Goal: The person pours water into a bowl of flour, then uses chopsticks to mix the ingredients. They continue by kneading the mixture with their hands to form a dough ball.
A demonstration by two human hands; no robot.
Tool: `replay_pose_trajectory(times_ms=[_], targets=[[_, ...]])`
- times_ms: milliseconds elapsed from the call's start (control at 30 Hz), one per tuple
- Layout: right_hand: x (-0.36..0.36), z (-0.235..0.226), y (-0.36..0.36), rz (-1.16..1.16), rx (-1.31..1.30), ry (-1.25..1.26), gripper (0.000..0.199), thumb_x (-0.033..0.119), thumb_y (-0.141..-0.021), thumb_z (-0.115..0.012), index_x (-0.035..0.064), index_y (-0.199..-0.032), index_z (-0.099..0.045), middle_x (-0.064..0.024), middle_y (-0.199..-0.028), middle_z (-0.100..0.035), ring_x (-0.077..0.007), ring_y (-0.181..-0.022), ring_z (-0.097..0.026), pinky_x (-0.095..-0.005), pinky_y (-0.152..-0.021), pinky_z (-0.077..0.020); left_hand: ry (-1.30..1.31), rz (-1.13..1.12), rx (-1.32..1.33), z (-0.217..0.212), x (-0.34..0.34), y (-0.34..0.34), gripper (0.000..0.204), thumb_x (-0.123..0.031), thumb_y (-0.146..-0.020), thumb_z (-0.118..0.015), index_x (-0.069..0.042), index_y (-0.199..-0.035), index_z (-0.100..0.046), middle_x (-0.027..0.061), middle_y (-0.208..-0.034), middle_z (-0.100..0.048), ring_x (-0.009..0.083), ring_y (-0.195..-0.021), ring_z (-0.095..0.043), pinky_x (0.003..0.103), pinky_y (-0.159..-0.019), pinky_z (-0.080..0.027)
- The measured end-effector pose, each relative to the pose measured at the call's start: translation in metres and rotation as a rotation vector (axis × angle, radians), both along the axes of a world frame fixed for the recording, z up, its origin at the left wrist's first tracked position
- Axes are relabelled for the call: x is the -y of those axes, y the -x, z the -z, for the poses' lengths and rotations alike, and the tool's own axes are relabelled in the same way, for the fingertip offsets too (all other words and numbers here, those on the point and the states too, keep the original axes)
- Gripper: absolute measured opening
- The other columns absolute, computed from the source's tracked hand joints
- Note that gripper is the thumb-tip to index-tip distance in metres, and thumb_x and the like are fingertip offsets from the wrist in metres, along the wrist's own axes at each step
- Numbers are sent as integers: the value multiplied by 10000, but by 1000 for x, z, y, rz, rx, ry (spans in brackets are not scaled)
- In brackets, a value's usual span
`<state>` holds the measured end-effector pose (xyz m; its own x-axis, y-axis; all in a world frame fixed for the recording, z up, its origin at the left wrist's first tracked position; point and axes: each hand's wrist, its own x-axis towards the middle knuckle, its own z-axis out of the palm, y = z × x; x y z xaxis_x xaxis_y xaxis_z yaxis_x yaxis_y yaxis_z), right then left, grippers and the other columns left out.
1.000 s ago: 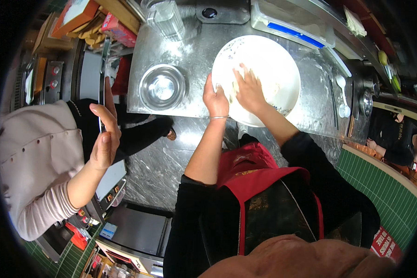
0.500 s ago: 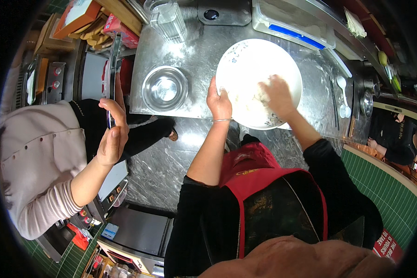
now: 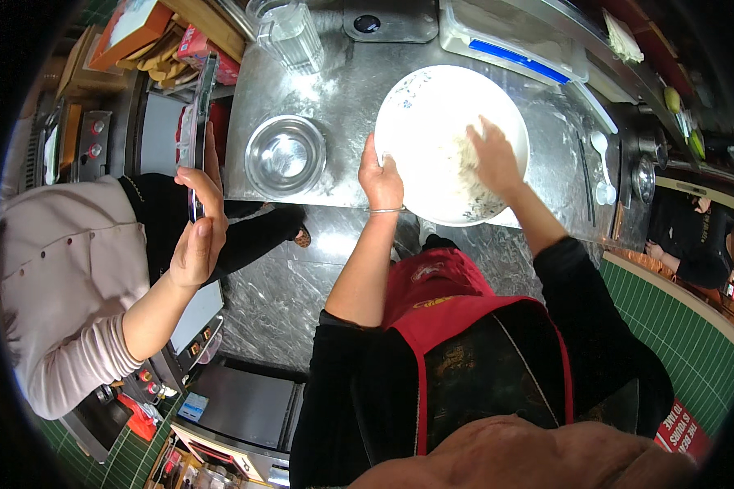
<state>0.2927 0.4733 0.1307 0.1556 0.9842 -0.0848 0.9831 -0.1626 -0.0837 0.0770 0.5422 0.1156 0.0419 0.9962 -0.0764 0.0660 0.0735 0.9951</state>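
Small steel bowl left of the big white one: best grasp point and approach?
Grip the rim of the small steel bowl, probably its near edge, coming from above. It stands upright and open on the steel counter, looks empty, and its rolled lip shows all round. The left hand holds the white bowl's rim to its right, so keep off that side.
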Motion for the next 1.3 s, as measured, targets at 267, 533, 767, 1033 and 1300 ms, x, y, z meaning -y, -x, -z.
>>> replay_pose_trajectory(times_ms=[267,533,767,1033,1300], targets=[[-21,25,91,-276,-98,-303,526,80,-816,-563,78,-1340,-507,-220,-1426,-402,-391,-1264,-427,-544,-1026,-327,-39,-25,-53,6,0,-1,422,68,-881,-500,73,-1304,-496,222,-1221,-600,299,-1143,-582,349,-998,-426],[-59,13,23,118,-107,-167,435,9,-773,-593,23,-1206,-562,-207,-1312,-484,-375,-1183,-466,-462,-945,-402,-61,33,-76,14,-1,3,409,45,-899,-492,75,-1307,-490,217,-1242,-592,295,-1160,-572,359,-1008,-420],[11,10,23,-22,-39,-13,565,40,-779,-612,156,-1326,-529,-131,-1310,-517,-322,-1250,-456,-446,-1020,-370,18,6,25,9,-1,-2,414,36,-905,-497,70,-1317,-482,211,-1251,-586,285,-1148,-576,352,-994,-430],[-80,37,70,113,-260,-344,496,128,-752,-677,33,-1225,-563,-198,-1134,-562,-379,-1110,-494,-457,-992,-390,21,49,-34,7,-3,2,424,26,-915,-477,58,-1338,-461,206,-1283,-566,275,-1173,-554,342,-1009,-412],[21,-6,2,65,-81,-5,544,81,-782,-615,201,-1310,-556,-179,-1403,-437,-369,-1272,-433,-461,-1008,-399,99,97,124,-7,-16,1,478,27,-916,-471,39,-1391,-424,181,-1342,-534,238,-1222,-517,322,-1049,-376]])
